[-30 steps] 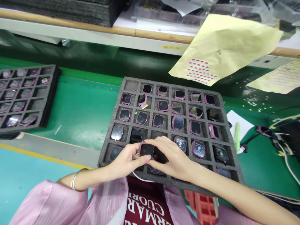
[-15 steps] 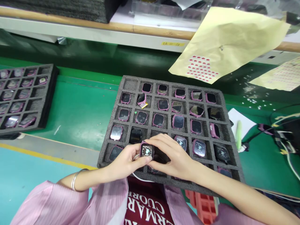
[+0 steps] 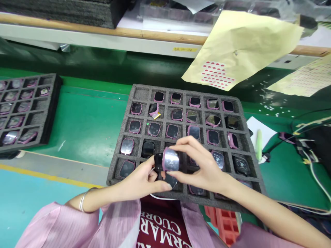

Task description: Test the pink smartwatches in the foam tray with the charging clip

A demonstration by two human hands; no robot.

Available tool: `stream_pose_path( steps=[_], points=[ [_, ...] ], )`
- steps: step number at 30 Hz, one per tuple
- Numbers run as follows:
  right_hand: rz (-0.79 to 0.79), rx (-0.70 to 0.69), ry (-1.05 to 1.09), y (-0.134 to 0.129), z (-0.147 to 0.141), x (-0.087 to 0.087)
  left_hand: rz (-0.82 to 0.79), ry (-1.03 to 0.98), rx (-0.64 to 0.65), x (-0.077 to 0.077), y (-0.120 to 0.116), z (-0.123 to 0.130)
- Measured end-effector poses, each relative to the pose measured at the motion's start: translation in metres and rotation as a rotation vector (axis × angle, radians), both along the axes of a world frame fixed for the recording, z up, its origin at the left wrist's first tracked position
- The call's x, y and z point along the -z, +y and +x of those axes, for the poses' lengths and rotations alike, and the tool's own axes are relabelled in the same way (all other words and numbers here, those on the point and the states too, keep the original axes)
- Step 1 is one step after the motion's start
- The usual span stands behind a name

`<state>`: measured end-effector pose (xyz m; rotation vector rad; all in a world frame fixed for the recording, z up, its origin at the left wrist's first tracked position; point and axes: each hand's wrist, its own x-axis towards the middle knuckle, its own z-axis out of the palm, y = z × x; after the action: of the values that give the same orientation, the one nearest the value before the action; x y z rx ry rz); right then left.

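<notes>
My right hand (image 3: 200, 163) grips a pink-framed smartwatch (image 3: 171, 159) by its edges, its screen glaring with reflected light. Right beside the watch, my left hand (image 3: 143, 177) holds a small black piece (image 3: 158, 162) with faint white print. A white cable (image 3: 162, 197) runs under the left hand; its join to the piece is hidden. Both hands are over the front of a dark grey foam tray (image 3: 141, 93), whose square pockets carry several smartwatch bodies, mostly pink-framed. One of these watches (image 3: 154, 109) leans in its pocket with a yellow tab.
Another foam tray of watches (image 3: 51, 113) lies at the left on the green bench (image 3: 88, 113). Yellow paper sheets (image 3: 248, 44) hang from the shelf. At the right are a green-handled tool (image 3: 259, 144), white paper and cables. A red tray (image 3: 229, 225) sits below the front edge.
The watch has come away from my left fingers into my right hand, tilting so that its lit face now shows only glare. The black piece has come into view in my left hand.
</notes>
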<state>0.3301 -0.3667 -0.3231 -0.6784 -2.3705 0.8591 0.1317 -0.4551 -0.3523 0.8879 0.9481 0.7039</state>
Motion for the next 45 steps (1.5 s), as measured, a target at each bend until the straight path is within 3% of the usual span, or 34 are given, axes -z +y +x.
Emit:
stream_pose_path(
  steps=[3,8,13,18,24,30,36,40,45],
  points=[
    [0.06,0.094,-0.153,0.006,0.012,0.003,-0.032,-0.051,-0.014,-0.005,-0.005,-0.008],
    [0.132,0.079,-0.325,0.003,0.018,0.006,0.035,0.064,-0.121,-0.008,-0.018,-0.026],
    [0.211,-0.027,-0.402,0.003,-0.028,-0.002,0.06,0.121,-0.159,-0.002,-0.025,-0.029],
    [0.226,-0.097,-0.533,0.011,-0.07,0.003,0.074,0.085,-0.21,0.002,-0.025,-0.03],
    [0.173,-0.149,-0.506,0.021,-0.065,0.002,0.038,0.001,-0.207,0.003,-0.025,-0.033],
    [0.311,-0.108,-0.542,0.021,-0.072,0.006,0.014,-0.049,-0.209,0.003,-0.021,-0.031],
    [0.209,-0.008,-0.223,0.025,-0.054,-0.008,0.002,-0.069,-0.202,0.005,-0.02,-0.034],
    [0.145,-0.179,-0.153,0.01,-0.05,-0.02,0.014,-0.097,-0.172,0.007,-0.02,-0.034],
    [0.214,-0.321,-0.249,-0.005,-0.062,-0.017,0.105,-0.024,-0.238,0.006,-0.019,-0.029]
  ],
)
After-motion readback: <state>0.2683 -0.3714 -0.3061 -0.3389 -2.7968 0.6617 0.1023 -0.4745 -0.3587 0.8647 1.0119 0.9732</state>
